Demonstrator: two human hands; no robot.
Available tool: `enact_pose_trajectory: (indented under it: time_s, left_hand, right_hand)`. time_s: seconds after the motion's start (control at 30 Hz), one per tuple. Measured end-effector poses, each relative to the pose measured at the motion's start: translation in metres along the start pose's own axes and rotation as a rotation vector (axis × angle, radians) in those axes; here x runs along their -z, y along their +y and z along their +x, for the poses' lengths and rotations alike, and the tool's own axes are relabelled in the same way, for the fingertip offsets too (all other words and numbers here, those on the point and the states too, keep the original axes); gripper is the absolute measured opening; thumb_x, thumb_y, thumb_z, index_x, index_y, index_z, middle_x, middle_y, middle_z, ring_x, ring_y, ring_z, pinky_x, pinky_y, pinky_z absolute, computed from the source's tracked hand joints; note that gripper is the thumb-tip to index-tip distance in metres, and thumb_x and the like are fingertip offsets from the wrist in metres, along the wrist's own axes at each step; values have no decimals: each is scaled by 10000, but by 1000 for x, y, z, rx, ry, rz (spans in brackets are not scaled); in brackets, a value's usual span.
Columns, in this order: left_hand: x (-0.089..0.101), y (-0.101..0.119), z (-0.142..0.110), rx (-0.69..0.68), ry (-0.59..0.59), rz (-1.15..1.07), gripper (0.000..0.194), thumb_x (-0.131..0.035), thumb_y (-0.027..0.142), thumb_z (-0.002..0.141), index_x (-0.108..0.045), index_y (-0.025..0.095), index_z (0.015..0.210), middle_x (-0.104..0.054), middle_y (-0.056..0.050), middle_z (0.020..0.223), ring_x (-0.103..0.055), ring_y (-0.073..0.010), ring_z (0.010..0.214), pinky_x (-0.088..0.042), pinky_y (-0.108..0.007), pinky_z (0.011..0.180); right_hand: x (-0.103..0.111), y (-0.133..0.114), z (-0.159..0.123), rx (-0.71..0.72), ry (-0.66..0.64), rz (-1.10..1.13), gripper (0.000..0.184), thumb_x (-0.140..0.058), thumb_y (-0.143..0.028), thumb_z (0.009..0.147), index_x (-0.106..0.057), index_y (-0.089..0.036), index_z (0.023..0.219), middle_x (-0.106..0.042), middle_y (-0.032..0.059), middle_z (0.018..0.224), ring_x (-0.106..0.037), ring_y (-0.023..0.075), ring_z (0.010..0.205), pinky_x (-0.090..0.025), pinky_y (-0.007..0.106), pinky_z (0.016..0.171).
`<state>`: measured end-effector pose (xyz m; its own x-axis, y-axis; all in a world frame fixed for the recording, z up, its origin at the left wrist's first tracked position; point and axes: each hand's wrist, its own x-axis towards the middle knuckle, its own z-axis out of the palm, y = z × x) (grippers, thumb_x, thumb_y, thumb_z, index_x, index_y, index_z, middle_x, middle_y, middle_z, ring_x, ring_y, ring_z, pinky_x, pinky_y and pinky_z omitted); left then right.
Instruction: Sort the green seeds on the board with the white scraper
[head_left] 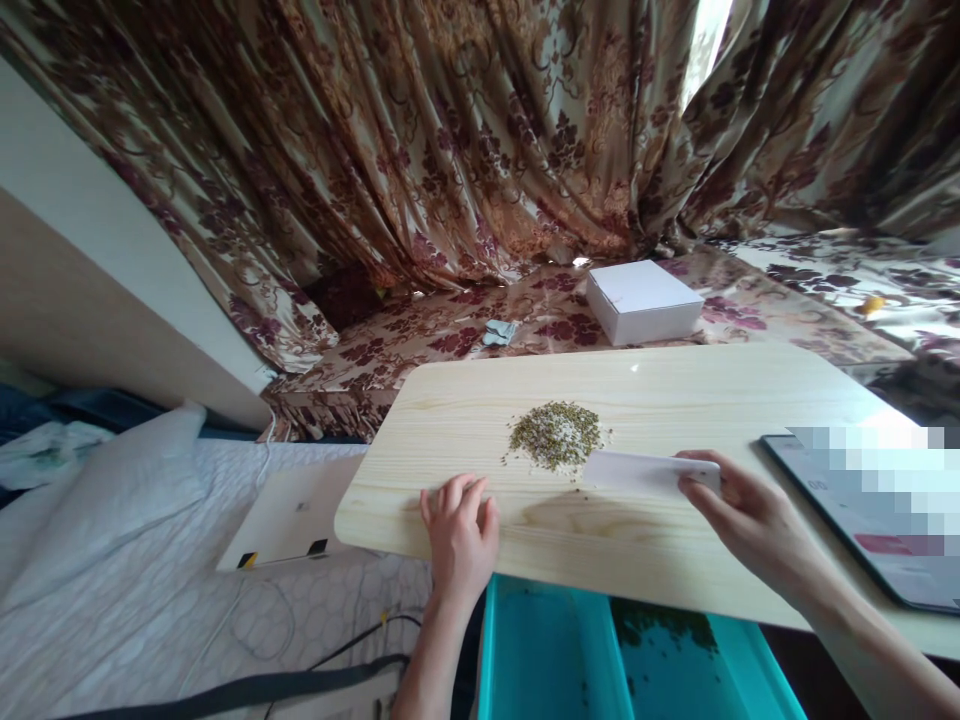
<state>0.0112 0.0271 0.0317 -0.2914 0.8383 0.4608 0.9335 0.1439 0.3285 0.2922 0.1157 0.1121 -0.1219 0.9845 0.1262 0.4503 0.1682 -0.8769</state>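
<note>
A white scraper (634, 472) is being pinched by the right hand (739, 500); the left hand (459, 525) is being held spread, eight o'clock from the mung beans (559, 452).

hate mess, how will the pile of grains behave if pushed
The pile will probably spread rather than slide whole, being loose grains. Its scattered edge suggests bits may roll away. The rimless tabletop likely won't stop them.

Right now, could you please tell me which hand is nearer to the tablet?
The right. The right hand, gripping a flat white tool, is just left of the tablet; the left hand rests much farther left on the table.
</note>
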Motion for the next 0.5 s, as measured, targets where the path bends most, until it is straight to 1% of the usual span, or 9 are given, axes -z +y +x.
enact_pose_trajectory:
  time_s: [0.1, 0.17, 0.23, 0.33, 0.5]
  left_hand:
    - [0, 0, 0, 2, 1, 6, 248, -512, 249, 880, -648, 273, 1086, -631, -54, 1151, -559, -245, 1087, -204, -540, 1089]
    - [0, 0, 0, 3, 3, 3, 247, -513, 247, 878, -649, 271, 1083, -631, -52, 1149, -562, -245, 1083, -207, -542, 1086]
    - [0, 1, 0, 1, 4, -3, 245, -514, 241, 876, -650, 271, 1078, -631, -49, 1146, -564, -245, 1082, -205, -546, 1085]
    - [0, 0, 1, -1, 4, -11, 244, -511, 240, 880, -647, 271, 1081, -631, -51, 1149, -560, -245, 1088, -201, -548, 1084]
    - [0, 0, 0, -1, 0, -11, 249, -508, 247, 884, -647, 268, 1089, -630, -63, 1152, -557, -246, 1092, -187, -542, 1095]
  right_hand:
    - [-5, 5, 5, -46, 7, 44, 292, -575, -400, 711, -636, -190, 904, -543, -27, 523, -391, 113, 415, -288, 239, 371]
    - [-9, 7, 9, -65, -15, 86, 304, -573, -398, 707, -639, -181, 910, -565, -17, 551, -417, 115, 439, -298, 232, 377]
    - [-13, 8, 12, -68, -38, 120, 292, -571, -383, 703, -641, -177, 899, -567, -16, 560, -432, 115, 455, -306, 225, 383]
    - [-15, 6, 15, -63, -49, 141, 269, -574, -355, 697, -644, -178, 885, -535, -30, 532, -409, 106, 445, -292, 219, 377]
    - [-13, 6, 16, -58, -65, 139, 258, -574, -358, 690, -648, -183, 865, -522, -32, 520, -397, 105, 440, -286, 221, 379]
